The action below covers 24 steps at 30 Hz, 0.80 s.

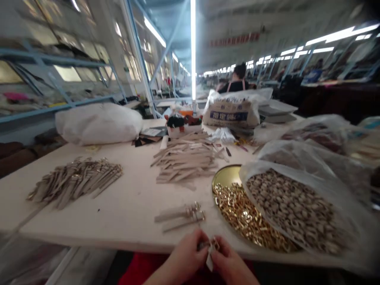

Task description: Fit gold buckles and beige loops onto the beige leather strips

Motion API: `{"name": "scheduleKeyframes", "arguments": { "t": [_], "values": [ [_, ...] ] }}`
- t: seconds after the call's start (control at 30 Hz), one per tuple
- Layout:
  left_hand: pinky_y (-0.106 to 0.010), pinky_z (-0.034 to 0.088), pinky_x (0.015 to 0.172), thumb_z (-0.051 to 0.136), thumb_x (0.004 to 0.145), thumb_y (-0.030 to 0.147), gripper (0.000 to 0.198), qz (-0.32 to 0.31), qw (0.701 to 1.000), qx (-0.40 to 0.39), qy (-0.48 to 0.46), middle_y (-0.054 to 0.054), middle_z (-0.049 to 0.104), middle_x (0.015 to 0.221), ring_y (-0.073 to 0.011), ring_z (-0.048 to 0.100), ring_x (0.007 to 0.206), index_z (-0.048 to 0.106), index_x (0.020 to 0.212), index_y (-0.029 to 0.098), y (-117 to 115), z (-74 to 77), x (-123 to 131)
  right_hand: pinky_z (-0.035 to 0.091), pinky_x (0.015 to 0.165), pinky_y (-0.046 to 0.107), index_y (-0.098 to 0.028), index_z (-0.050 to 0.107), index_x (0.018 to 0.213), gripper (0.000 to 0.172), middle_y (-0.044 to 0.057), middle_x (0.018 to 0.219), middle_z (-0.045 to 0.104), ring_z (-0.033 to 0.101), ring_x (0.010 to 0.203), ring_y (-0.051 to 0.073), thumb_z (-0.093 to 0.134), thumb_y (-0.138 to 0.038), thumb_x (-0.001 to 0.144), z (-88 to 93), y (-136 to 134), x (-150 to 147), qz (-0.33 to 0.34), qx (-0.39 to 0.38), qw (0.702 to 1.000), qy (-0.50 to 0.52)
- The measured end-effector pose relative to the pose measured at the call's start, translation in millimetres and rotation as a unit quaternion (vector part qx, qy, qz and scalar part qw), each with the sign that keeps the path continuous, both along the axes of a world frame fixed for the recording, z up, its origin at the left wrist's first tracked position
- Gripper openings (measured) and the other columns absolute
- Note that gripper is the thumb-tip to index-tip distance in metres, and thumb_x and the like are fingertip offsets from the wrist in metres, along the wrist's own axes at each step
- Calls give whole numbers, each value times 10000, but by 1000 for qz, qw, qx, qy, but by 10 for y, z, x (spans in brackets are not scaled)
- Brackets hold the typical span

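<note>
At the table's front edge, my left hand point(190, 251) and my right hand point(228, 259) are close together, fingers closed on a short beige strap point(209, 262). A gold buckle point(216, 243) shows at its upper end by my right fingers. Just beyond my hands lie a few beige straps with gold buckles point(178, 217). To the right, a round gold tray point(227, 173) holds many gold buckles point(246, 215). A clear plastic bag point(267, 158) of small beige loops point(292, 209) overlaps the tray.
Flat beige strips point(187, 160) are heaped mid-table point(130, 206). A pile of buckled straps point(78, 180) lies at left. Behind stand a white sack point(99, 123), a printed sack point(231, 111) and a small box point(184, 127). A person point(237, 81) is farther back.
</note>
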State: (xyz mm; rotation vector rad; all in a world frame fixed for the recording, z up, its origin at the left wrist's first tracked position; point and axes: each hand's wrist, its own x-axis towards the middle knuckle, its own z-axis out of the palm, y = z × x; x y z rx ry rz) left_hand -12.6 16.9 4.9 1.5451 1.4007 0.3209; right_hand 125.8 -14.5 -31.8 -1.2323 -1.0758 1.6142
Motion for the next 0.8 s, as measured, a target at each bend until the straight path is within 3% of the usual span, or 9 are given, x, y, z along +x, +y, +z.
{"name": "scheduleKeyframes", "arguments": {
  "t": [0.1,0.2,0.37,0.47,0.53,0.63,0.8],
  "values": [
    [-252,409,651,511,761,277,151,-16,1000,14,-10,-19,610,770,-147,537,715,543,826,145,73,-63,103,428,627,255,-188,522,778,207,-14,713,566,522,653,125,633,-352,717,-90,5,114,19,-100,983,152],
    [-244,402,654,537,741,317,188,-42,999,-13,-3,-25,616,795,-148,532,734,553,825,149,154,-13,164,400,632,245,-179,514,776,243,-20,710,553,495,649,117,662,-345,679,-107,70,260,3,-133,968,211],
    [-222,418,576,545,734,301,240,-63,983,-164,-59,-7,595,737,-117,537,620,535,905,132,259,151,283,384,596,231,-189,465,723,256,-45,637,489,460,608,104,634,-382,706,-76,171,471,-102,-98,983,119],
    [-231,434,585,556,724,266,274,-55,982,-165,-68,-6,606,744,-115,553,601,526,962,133,306,147,421,415,596,246,-206,479,874,338,-34,702,524,501,628,121,663,-401,668,-25,200,544,-135,-88,984,75],
    [-238,440,593,553,727,273,277,-60,986,-144,-58,-16,623,770,-121,564,607,534,967,138,322,114,503,438,642,269,-205,497,959,388,-5,782,566,540,692,144,654,-413,672,9,194,587,-114,-74,989,56],
    [-241,444,613,561,724,277,311,-76,982,-154,-71,-17,636,750,-132,578,644,538,1003,140,320,82,536,441,668,282,-190,531,912,332,17,786,591,553,725,161,611,-439,707,28,153,647,-94,-63,993,16],
    [-240,451,640,561,738,325,245,-42,964,-230,-129,-37,649,771,-128,598,676,568,886,130,268,70,388,416,595,263,-185,521,898,355,-14,656,529,495,613,133,592,-477,709,-1,57,592,-151,-56,986,-32]
  ]
}}
